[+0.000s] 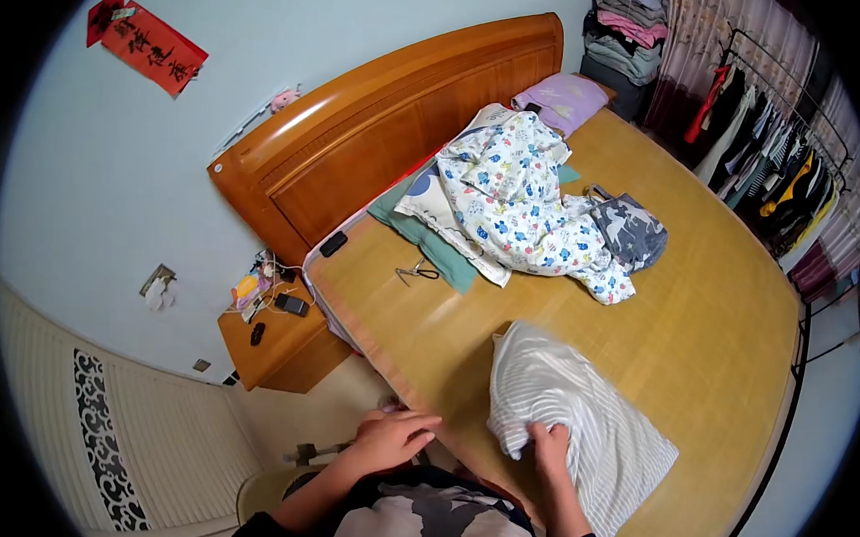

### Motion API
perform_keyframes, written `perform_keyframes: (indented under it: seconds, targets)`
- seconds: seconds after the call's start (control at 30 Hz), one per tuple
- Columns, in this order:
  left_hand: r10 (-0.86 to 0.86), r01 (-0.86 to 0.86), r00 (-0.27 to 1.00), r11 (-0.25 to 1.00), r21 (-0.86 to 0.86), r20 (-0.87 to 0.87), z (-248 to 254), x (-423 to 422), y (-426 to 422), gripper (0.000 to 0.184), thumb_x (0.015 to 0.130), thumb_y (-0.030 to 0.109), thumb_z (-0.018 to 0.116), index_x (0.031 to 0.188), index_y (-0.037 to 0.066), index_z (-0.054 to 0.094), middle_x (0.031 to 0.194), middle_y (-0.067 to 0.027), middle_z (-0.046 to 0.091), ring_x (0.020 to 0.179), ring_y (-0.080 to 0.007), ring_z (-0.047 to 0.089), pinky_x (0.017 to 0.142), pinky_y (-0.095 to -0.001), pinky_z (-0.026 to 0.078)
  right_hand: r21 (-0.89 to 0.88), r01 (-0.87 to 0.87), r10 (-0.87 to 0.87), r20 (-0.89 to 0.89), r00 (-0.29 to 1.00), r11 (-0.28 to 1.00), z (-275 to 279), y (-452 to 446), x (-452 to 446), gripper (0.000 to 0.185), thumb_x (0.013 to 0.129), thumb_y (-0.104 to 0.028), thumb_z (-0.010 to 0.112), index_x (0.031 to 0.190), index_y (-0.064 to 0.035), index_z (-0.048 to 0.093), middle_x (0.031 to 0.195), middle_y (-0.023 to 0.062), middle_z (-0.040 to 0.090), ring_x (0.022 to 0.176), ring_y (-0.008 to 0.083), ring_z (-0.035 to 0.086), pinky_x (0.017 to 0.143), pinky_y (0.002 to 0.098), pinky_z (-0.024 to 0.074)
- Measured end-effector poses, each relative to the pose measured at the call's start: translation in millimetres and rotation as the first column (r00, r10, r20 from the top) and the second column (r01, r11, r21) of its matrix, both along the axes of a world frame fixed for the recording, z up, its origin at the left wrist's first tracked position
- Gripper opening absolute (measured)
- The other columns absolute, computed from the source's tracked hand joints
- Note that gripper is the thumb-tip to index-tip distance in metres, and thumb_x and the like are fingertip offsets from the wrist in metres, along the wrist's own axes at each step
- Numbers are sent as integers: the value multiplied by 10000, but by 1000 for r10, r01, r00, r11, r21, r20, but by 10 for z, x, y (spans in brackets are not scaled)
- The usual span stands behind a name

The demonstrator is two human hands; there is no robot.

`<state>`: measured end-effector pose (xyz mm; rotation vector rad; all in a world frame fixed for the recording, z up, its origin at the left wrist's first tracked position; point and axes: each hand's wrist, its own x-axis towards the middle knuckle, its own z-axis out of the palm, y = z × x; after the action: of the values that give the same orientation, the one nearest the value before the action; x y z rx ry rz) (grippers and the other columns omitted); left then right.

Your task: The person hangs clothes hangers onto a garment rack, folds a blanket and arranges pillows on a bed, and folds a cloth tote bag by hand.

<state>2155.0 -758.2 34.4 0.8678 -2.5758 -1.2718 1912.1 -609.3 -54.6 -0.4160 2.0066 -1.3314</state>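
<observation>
A grey-and-white striped pillow [586, 416] lies near the front edge of the bed, its near-left part bunched up. My right hand [550, 451] is closed on that bunched cloth, thumb on top and the other fingers partly hidden. To the left, my left hand [393, 440] hangs by the bed's edge with its fingers stretched out and holds nothing. A gap separates it from the pillow. Under the pillow spreads the tan mat [710, 392] of the bed.
A wooden headboard [398, 106] closes the far side. A patterned white blanket [518, 196], green cloth [440, 245], scissors [418, 272], grey bag [630, 230] and purple pillow [566, 103] lie on the bed. A nightstand [285, 353] stands left, a clothes rack [787, 77] right.
</observation>
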Motion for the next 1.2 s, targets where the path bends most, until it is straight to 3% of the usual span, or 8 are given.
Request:
perform_keyframes:
  seconds: [0.17,0.3,0.37,0.57,0.73,0.97,1.03,1.2]
  targets:
    - [269,-183,949,893,411,-162,-510,-77,-904,278,869,136,539,1111,1,559,1005,-94,611,871,-144,583,781,-265,462,100,-64,68,-30,997,993,18,-387,203,224,673,-169,593,564,12,521,541,22,499,531,125,464,485,322,370]
    - [307,-260,950,868,424,-46,-1121,-29,-1868,275,866,152,544,1087,-10,574,988,-74,623,865,-127,577,771,-258,457,259,34,-41,22,999,965,-45,-924,329,218,678,-161,590,565,11,518,551,10,498,528,116,454,480,309,363]
    - [358,-306,931,877,371,-78,-1427,-11,-2281,229,839,163,561,1006,14,607,878,-83,642,794,-141,596,712,-264,465,237,250,-264,26,964,939,-44,-1226,419,163,643,-145,606,658,-3,527,620,31,512,561,132,451,513,307,363]
    - [450,-418,893,835,357,-10,-2099,-9,-3368,204,804,124,555,965,8,602,830,-115,620,727,-201,591,659,-297,459,382,112,-195,187,963,917,-397,-1849,272,203,677,-174,579,742,15,540,646,50,509,544,164,457,516,313,377]
    - [483,-474,875,868,149,-27,-2367,-220,-3765,159,781,83,546,916,9,587,793,-130,592,722,-256,575,651,-322,446,379,-65,-49,284,957,923,-616,-2095,242,300,755,-304,530,727,-5,546,603,50,504,500,154,470,463,291,366]
    - [484,-511,859,835,206,167,-2856,-667,-3829,234,762,105,524,977,61,605,908,-161,588,791,-309,578,697,-380,464,446,-139,-81,440,895,884,-1049,-2153,64,233,738,-223,570,795,3,564,666,91,550,585,191,541,505,320,436]
    - [547,-547,832,836,-23,95,-2928,-756,-3817,246,756,105,526,984,60,606,979,-142,571,871,-306,555,755,-385,460,433,-129,-110,485,868,892,-1330,-2070,11,193,740,-207,572,770,-16,567,662,77,548,583,183,538,508,318,435]
    - [502,-468,858,852,-233,109,-3046,-851,-3938,225,744,106,536,944,33,610,1007,-106,565,966,-291,501,827,-367,437,372,-154,-140,653,744,915,-1491,-2121,-87,89,746,-149,562,743,-60,568,669,28,528,588,161,505,534,301,422]
